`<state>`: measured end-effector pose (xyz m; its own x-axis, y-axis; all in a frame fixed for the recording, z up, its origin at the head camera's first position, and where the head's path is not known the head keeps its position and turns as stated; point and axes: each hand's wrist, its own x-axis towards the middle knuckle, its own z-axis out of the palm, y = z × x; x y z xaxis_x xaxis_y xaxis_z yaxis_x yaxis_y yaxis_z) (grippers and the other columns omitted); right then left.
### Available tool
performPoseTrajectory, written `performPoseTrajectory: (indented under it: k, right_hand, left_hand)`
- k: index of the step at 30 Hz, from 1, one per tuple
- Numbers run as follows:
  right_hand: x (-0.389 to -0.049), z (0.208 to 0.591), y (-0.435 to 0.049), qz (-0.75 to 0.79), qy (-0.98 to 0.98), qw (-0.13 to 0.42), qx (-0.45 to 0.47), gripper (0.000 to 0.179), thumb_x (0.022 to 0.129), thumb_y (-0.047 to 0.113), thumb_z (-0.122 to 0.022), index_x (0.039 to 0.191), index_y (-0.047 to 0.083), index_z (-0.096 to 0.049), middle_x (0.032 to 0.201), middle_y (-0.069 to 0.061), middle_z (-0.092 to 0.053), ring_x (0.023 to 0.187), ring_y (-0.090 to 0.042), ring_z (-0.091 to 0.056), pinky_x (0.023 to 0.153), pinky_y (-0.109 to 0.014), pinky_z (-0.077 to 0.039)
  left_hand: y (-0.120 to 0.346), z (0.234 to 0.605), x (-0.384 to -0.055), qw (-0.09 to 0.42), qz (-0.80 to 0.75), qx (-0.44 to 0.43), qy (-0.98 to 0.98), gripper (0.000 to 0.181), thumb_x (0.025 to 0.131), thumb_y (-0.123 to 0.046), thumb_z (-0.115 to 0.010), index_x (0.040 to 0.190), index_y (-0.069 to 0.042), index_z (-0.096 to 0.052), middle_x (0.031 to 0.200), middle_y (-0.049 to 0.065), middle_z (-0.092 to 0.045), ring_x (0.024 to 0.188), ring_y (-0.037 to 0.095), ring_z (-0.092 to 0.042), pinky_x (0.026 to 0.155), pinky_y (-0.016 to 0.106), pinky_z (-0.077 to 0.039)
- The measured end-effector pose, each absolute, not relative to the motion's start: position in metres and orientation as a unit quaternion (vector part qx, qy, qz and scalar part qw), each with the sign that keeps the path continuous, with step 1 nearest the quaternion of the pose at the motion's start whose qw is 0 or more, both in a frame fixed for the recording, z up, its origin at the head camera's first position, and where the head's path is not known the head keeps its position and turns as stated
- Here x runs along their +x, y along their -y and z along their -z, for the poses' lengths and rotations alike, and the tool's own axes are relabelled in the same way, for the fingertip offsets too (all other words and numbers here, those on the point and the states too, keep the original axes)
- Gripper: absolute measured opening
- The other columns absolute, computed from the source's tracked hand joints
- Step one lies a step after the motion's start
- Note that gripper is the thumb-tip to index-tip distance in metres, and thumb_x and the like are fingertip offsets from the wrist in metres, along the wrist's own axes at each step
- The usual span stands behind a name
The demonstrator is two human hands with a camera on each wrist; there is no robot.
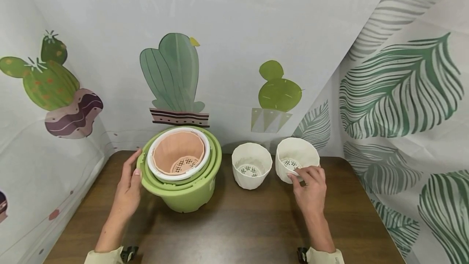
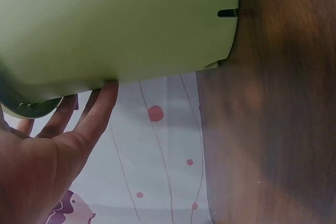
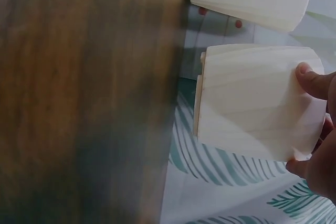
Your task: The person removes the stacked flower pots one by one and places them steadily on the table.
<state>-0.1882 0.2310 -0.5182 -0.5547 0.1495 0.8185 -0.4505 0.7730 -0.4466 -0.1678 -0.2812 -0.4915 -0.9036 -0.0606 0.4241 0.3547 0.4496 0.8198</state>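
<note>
A large light-green flower pot (image 1: 183,199) stands on the table with smaller pots nested in it, a white one (image 1: 149,156) and a peach one (image 1: 163,150) among them. My left hand (image 1: 128,186) is at its left side, thumb by the rim. In the left wrist view, the fingers (image 2: 102,106) lie fairly straight against the green wall. On the right, my right hand (image 1: 311,190) pinches the near rim of a small white pot (image 1: 298,150) with a perforated bottom. The thumb (image 3: 310,80) presses on that pot's outer wall in the right wrist view.
Between the green pot and the held one stands a second small white pot (image 1: 249,182), also with holes in its base. The brown wooden table (image 1: 234,231) meets a cloth backdrop (image 1: 227,52) printed with cacti and leaves right behind the pots.
</note>
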Motion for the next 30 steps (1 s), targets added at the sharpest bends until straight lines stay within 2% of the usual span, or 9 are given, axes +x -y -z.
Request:
performPoseTrajectory:
  k: [6, 19, 30]
  right_hand:
    - [-0.190, 0.526, -0.233, -0.328, 0.834, 0.435, 0.088, 0.024, 0.067, -0.005, -0.096, 0.086, -0.005, -0.081, 0.078, -0.015, -0.068, 0.092, -0.038, -0.056, 0.112, -0.065, -0.038]
    - [-0.193, 0.532, -0.232, -0.323, 0.832, 0.443, 0.091, 0.027, 0.063, -0.007, -0.097, 0.084, -0.004, -0.081, 0.077, -0.014, -0.068, 0.090, -0.038, -0.057, 0.108, -0.064, -0.041]
    - [-0.194, 0.534, -0.232, -0.302, 0.839, 0.443, 0.092, 0.029, 0.062, -0.007, -0.098, 0.084, -0.004, -0.081, 0.077, -0.014, -0.069, 0.088, -0.038, -0.057, 0.090, -0.046, -0.045]
  left_hand:
    - [0.282, 0.492, -0.168, 0.201, 0.516, -0.087, 0.828, 0.052, 0.117, -0.017, -0.034, 0.169, -0.023, -0.029, 0.172, 0.005, -0.029, 0.147, 0.000, -0.035, 0.109, 0.007, -0.032]
    - [0.281, 0.492, -0.167, 0.205, 0.518, -0.090, 0.825, 0.052, 0.117, -0.015, -0.034, 0.168, -0.022, -0.029, 0.172, 0.005, -0.029, 0.149, 0.001, -0.034, 0.110, 0.007, -0.031]
    - [0.281, 0.491, -0.169, 0.204, 0.524, -0.094, 0.821, 0.052, 0.117, -0.015, -0.034, 0.168, -0.021, -0.029, 0.172, 0.007, -0.029, 0.148, 0.002, -0.035, 0.110, 0.008, -0.033]
